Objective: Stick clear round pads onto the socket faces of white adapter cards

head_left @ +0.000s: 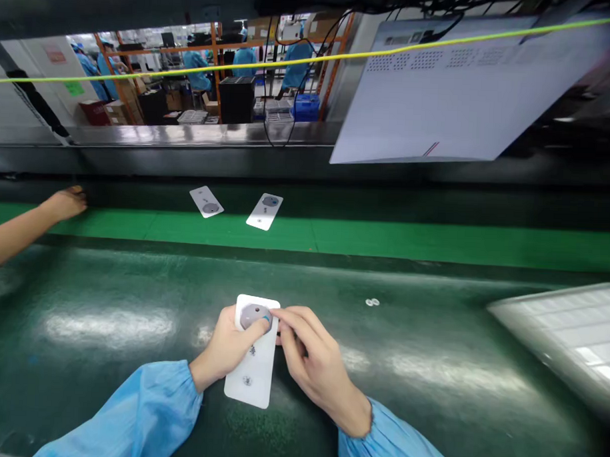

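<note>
My left hand (228,346) grips a white rounded rectangular panel (259,380), its thumb lying over a grey round patch (252,314) near the top. A small blue mark shows beside that thumb. Dark print and a small round mark sit lower on the panel. My right hand (313,359) is at the panel's upper right edge, fingers bent and tips close together by the grey patch. Whatever may be between those fingertips is hidden. Two small white rings (372,302) lie on the dark green work surface (431,339), right of my hands.
Two similar panels, a left one (204,200) and a right one (265,209), lie on the bright green strip (384,241). Another person's hand (66,203) reaches in from the left. A white compartmented tray (576,331) is at right. A white sheet (429,99) hangs above.
</note>
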### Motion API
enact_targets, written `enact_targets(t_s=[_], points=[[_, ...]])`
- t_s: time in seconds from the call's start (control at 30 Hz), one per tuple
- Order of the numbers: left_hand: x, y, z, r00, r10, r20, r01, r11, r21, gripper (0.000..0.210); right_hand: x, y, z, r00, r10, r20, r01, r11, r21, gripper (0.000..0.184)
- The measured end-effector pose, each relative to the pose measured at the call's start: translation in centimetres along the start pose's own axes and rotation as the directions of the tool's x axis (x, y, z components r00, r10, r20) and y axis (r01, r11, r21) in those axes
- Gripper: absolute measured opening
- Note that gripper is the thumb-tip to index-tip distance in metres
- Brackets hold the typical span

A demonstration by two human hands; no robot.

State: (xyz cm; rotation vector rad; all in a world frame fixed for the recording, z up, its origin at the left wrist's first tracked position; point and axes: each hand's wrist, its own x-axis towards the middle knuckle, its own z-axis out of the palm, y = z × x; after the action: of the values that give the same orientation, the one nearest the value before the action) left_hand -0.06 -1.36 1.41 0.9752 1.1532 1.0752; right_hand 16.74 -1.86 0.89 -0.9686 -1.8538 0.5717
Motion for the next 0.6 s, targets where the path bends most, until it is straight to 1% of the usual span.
enact_targets(t_s=[0.03,0.1,0.17,0.27,0.43,0.6], points=[[0.02,-0.14,-0.09,1.000,0.031,-0.003,-0.030,0.999,0.038,0.025,0.01,0.06,0.05,0.999,-0.028,0.015,0.029,0.999,-0.041,0.032],[0.04,-0.39,-0.23,0.999,0.052,-0.007,-0.052,0.996,0.073,0.022,0.04,0.17,0.12,0.997,-0.067,0.024,0.070,0.989,-0.131,0.032],[0.00,-0.55,-0.25,0.999,0.048,-0.004,-0.047,0.996,0.073,0.022,0.05,0.24,0.14,0.995,-0.096,0.009,0.096,0.973,-0.211,0.030],[-0.14,-0.53,-0.08,0.999,0.046,0.009,-0.046,0.998,0.053,0.028,-0.01,0.28,0.16,0.993,-0.119,-0.013,0.110,0.951,-0.289,0.029],[-0.31,-0.30,0.17,0.998,0.062,0.023,-0.063,0.997,0.050,0.034,-0.03,0.34,0.29,0.990,-0.140,-0.007,0.132,0.949,-0.285,0.034],[-0.41,-0.39,-0.05,0.998,0.020,0.061,-0.021,1.000,0.023,0.034,0.23,0.39,0.43,0.996,-0.078,-0.035,0.067,0.970,-0.236,0.023]])
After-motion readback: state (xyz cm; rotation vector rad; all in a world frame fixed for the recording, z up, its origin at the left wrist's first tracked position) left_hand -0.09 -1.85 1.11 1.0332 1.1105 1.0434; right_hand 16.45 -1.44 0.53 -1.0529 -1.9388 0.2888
